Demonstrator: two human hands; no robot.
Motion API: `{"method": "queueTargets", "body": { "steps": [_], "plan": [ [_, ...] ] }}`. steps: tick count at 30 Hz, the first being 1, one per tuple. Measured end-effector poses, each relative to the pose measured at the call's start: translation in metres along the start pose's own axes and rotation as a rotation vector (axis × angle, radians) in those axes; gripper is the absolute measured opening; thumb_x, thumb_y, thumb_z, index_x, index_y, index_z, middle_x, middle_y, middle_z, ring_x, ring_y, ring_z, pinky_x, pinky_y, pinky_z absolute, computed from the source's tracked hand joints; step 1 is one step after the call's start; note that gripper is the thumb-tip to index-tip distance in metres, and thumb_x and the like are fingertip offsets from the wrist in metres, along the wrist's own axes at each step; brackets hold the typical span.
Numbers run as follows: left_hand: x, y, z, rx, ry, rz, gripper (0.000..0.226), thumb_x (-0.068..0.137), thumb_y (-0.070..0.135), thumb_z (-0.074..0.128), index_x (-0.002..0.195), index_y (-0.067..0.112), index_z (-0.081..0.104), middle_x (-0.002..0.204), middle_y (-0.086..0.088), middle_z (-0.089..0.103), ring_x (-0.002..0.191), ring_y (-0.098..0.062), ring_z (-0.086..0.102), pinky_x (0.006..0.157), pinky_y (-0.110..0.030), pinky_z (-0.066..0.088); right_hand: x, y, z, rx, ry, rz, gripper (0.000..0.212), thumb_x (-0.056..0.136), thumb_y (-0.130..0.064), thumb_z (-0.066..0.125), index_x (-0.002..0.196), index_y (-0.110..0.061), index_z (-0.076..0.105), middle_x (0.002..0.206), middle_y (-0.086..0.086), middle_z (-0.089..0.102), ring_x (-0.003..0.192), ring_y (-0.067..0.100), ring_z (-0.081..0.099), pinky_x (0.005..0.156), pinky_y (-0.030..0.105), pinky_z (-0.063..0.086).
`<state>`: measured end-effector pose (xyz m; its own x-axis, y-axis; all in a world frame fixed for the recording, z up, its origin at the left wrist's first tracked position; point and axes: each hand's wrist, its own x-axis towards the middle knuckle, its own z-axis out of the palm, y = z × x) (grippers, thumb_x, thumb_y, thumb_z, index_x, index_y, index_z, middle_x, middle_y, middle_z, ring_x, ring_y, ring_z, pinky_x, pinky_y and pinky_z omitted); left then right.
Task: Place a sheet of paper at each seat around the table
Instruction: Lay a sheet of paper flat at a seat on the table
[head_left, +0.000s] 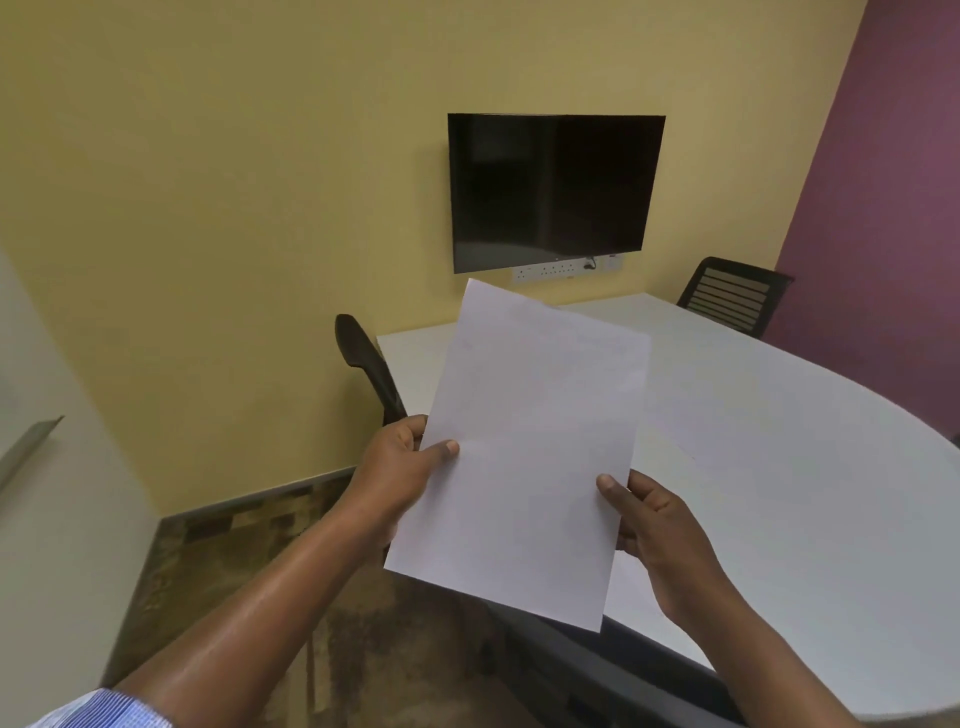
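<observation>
White paper (524, 457) hangs above the near edge of the table (779, 467), pinched at both side margins: the left hand (400, 467) clamps it with thumb on top, and the right hand (649, 525) does the same at the opposite edge. I cannot tell whether it is one sheet or several. To do this step well, lower it flat onto the table in front of a seat, squared to the edge, then release both pinches together so it does not slide. Left of the table, a chair arm (366, 364) stands close. Across the table sits another chair (732, 296); the tabletop between looks bare, giving free room.
</observation>
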<state>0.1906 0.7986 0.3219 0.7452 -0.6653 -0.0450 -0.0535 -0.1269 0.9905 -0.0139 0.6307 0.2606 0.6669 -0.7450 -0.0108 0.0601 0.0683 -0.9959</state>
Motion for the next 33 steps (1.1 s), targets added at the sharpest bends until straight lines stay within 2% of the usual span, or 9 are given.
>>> {"method": "queueTargets", "body": {
  "steps": [5,10,14,19,23,26,30,33],
  "plan": [
    [0.063,0.000,-0.058,0.020,-0.038,0.002,0.012,0.093,0.017,0.069,0.101,0.025,0.071,0.101,0.001,0.080,0.092,-0.026,0.076,0.091,-0.053,0.058,0.049,0.010,0.060,-0.001,0.019,0.002,0.024,0.096,-0.033,0.063,0.117,-0.025,0.072,0.107,-0.003,0.080,0.095,0.021,0.077,0.078,0.034,0.058],
    [0.128,0.002,-0.098,0.007,-0.065,-0.020,0.013,0.094,0.014,0.067,0.106,0.019,0.070,0.110,-0.006,0.077,0.097,-0.030,0.074,0.092,-0.053,0.057,0.096,0.008,0.103,-0.022,0.060,0.007,0.023,0.097,-0.032,0.063,0.115,-0.023,0.071,0.104,0.001,0.080,0.092,0.022,0.077,0.071,0.027,0.060],
    [0.181,-0.001,-0.114,0.033,-0.136,-0.028,0.018,0.094,0.018,0.068,0.111,0.022,0.070,0.109,-0.002,0.078,0.097,-0.029,0.075,0.093,-0.053,0.057,0.133,0.004,0.128,0.007,0.150,0.009,0.019,0.097,-0.031,0.063,0.112,-0.023,0.071,0.102,0.000,0.081,0.090,0.022,0.078,0.069,0.024,0.060],
    [0.256,-0.008,-0.128,0.047,-0.216,-0.003,0.014,0.093,0.017,0.068,0.104,0.024,0.073,0.103,0.000,0.079,0.093,-0.026,0.076,0.090,-0.052,0.059,0.186,0.005,0.155,-0.017,0.262,0.001,0.011,0.097,-0.024,0.065,0.107,-0.024,0.070,0.096,-0.002,0.081,0.087,0.019,0.078,0.074,0.031,0.057],
    [0.325,-0.010,-0.145,0.056,-0.244,0.003,0.010,0.092,0.017,0.069,0.097,0.024,0.073,0.095,0.002,0.080,0.085,-0.023,0.078,0.084,-0.047,0.062,0.237,0.006,0.185,-0.035,0.332,-0.011,0.014,0.097,-0.022,0.065,0.105,-0.015,0.074,0.098,0.005,0.081,0.092,0.027,0.076,0.079,0.037,0.058],
    [0.380,-0.003,-0.162,0.079,-0.281,0.001,0.003,0.092,0.019,0.069,0.092,0.020,0.073,0.091,-0.001,0.080,0.079,-0.021,0.078,0.073,-0.037,0.062,0.279,0.007,0.208,-0.007,0.403,-0.027,0.014,0.096,-0.022,0.066,0.104,-0.013,0.074,0.099,0.009,0.080,0.091,0.030,0.075,0.082,0.040,0.059],
    [0.450,0.005,-0.189,0.123,-0.357,-0.024,0.008,0.089,0.024,0.072,0.085,0.017,0.071,0.087,-0.005,0.080,0.070,-0.020,0.075,0.058,-0.027,0.054,0.332,0.012,0.238,0.043,0.502,-0.042,0.014,0.096,-0.021,0.066,0.103,-0.011,0.074,0.100,0.011,0.079,0.088,0.028,0.074,0.079,0.038,0.058],
    [0.500,0.002,-0.206,0.229,-0.427,-0.039,0.014,0.088,0.026,0.072,0.092,0.012,0.072,0.092,-0.007,0.080,0.081,-0.026,0.076,0.065,-0.031,0.055,0.369,0.020,0.259,0.067,0.576,-0.042,0.014,0.097,-0.020,0.066,0.105,-0.012,0.074,0.102,0.013,0.079,0.088,0.027,0.072,0.082,0.040,0.059]
  ]
}}
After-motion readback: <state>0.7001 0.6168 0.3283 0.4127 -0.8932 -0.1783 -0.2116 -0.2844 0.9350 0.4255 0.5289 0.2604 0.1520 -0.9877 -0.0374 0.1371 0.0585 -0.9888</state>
